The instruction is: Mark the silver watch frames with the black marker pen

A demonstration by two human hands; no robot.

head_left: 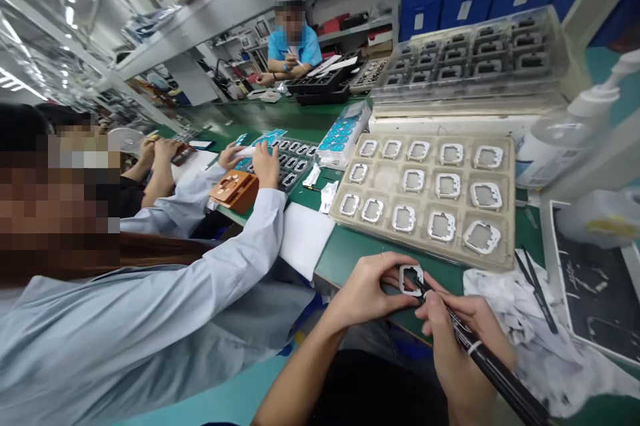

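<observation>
My left hand (371, 287) pinches a small white square frame (411, 281) at the near edge of the green bench (345, 249). My right hand (460, 339) is closed around a long black tool (493, 369); its tip touches the frame's inner edge. Just beyond the hands lies a beige tray (503, 243) holding several of the same white frames in pockets.
A crumpled white cloth (530, 339) and black tweezers (537, 293) lie to the right, by a black tray (595, 299) and a pump bottle (565, 139). A co-worker in a grey sleeve (240, 253) works at my left. Clear stacked trays (470, 59) stand behind.
</observation>
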